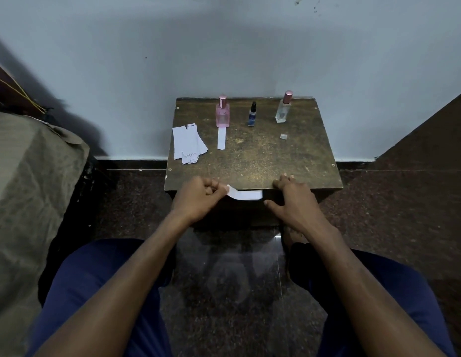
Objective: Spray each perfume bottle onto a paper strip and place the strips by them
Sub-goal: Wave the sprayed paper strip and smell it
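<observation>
One strip (221,138) laid by pink bottle (222,111) — done. Blue bottle (252,114), clear bottle (283,107) pending. Left hand (198,199) pinching fresh strip (243,194) at table (252,161) edge; right hand (292,199) resting, fingers spread. Spares (188,144) left.

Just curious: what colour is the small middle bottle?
Dark blue, with a black spray top: the small middle bottle, clearest in the head view.

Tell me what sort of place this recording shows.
Probably a room in a home: a small worn wooden table against a plain painted wall, a dark polished stone floor, and cloth-covered furniture alongside.
</observation>
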### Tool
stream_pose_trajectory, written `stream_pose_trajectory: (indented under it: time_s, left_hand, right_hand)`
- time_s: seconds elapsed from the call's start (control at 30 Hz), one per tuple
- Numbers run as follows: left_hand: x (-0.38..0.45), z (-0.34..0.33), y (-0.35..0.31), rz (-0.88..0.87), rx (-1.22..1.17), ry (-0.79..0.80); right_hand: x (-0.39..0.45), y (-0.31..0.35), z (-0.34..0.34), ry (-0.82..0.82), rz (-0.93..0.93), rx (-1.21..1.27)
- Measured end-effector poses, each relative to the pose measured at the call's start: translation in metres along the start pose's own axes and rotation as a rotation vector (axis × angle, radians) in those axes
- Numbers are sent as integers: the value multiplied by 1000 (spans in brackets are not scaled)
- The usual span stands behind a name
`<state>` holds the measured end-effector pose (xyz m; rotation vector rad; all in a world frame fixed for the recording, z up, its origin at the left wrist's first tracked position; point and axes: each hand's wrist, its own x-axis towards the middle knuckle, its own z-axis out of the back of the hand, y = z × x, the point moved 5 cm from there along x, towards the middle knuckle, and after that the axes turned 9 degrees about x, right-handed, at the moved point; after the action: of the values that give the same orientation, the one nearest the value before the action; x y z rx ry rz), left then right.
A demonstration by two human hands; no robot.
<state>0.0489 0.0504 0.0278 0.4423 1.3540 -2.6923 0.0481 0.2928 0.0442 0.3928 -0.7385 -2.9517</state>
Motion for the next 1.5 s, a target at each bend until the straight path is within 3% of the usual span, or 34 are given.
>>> stream_pose_trajectory:
  time_s: [0.13,1.1,1.17,1.23,1.27,1.3,1.33,1.4,1.43,1.5]
  left_hand:
    - [-2,-2,-7,-48,-227,56]
    - [-14,-7,-27,-33,-287,206]
    - [-23,-7,-40,-121,-494,337]
    - [-30,-1,-53,-195,-933,513]
    - [-32,3,-56,-211,-1029,550]
    - [-28,5,-53,-223,-974,502]
    - [-20,6,-43,-234,-729,347]
    - [-9,13,-24,-158,44,-84]
    - [-7,15,-21,-110,283,-219]
    - [-10,12,-22,-119,321,-283]
  right_hand:
    - [1,-1,0,-3,2,-15]
    - [0,0,0,3,-13,-12]
    - [0,0,1,-1,-7,-14]
    - [0,0,1,-1,-3,-9]
    - [0,0,1,-1,-4,-3]
    - [0,0,1,-1,-6,0]
    - [0,-1,1,1,-6,-3]
    - [0,0,0,3,-3,-12]
    - [0,-1,0,2,-5,-13]
    - [0,-1,0,6,-2,-15]
